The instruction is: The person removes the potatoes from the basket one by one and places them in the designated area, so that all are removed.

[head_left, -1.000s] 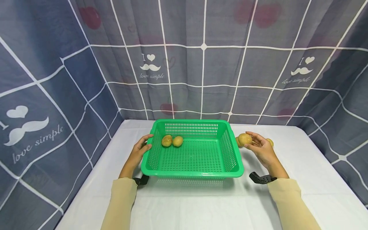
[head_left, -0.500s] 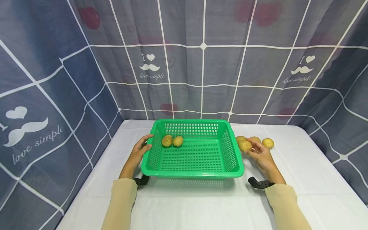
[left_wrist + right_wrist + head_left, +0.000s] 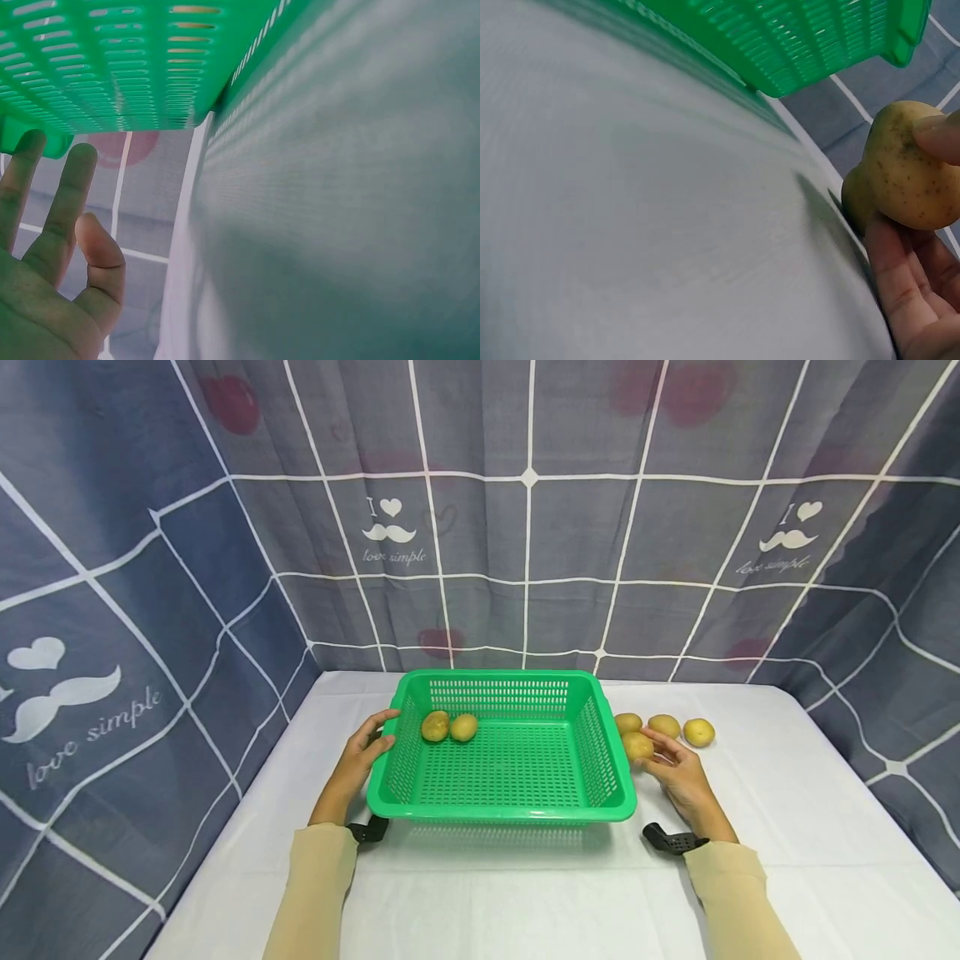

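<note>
The head view looked forward and down from above the near side of the green plastic basket (image 3: 510, 768), far enough back to frame all of it and the grid-patterned curtain (image 3: 480, 543) behind. The left wrist view looked from low off the basket's left, rolled sideways and facing past it to the curtain, close to the left hand (image 3: 49, 292); the right wrist view mirrored this off its right, close to a potato (image 3: 904, 172). All three shared the basket, the wrist views only in part

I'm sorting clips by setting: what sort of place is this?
Probably a makeshift indoor recording corner: patterned curtains hang behind and on both sides of a white-covered table, with a green basket mid-view.
</note>
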`<state>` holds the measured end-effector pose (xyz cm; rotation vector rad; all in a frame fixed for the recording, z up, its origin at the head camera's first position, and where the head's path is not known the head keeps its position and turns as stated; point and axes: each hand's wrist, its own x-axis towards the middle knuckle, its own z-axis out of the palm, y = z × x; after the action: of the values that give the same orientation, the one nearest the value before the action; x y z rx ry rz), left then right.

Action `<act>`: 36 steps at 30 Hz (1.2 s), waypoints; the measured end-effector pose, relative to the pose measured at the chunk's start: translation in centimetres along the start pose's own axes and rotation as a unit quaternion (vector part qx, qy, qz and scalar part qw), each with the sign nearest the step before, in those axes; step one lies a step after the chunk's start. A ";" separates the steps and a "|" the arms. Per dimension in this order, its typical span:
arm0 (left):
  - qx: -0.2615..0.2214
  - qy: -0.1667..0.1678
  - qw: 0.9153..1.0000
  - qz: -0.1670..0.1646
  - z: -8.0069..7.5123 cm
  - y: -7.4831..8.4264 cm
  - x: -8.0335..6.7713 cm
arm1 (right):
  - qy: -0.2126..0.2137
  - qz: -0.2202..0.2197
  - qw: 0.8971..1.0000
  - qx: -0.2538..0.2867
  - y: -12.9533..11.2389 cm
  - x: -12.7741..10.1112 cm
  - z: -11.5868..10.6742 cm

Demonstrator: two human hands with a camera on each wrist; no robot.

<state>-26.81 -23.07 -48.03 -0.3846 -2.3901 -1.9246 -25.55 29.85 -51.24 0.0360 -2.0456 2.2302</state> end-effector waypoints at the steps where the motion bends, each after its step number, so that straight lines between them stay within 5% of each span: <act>1: -0.001 0.000 1.000 0.001 0.0 0.0 0.0 | 0.000 -0.007 1.000 -0.007 0.1 0.1 0.0; 20: 0.003 -0.010 1.000 0.007 -0.2 -0.2 0.1 | -0.026 -0.074 0.989 -0.122 1.3 -0.2 -0.4; 36: 0.007 -0.012 1.000 0.023 -0.3 -0.5 0.1 | -0.028 -0.076 0.985 -0.151 1.6 -0.2 -0.2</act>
<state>-27.06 -23.44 -48.40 -0.4612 -2.3860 -1.8952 -25.51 29.94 -52.90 0.2229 -2.3014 1.8323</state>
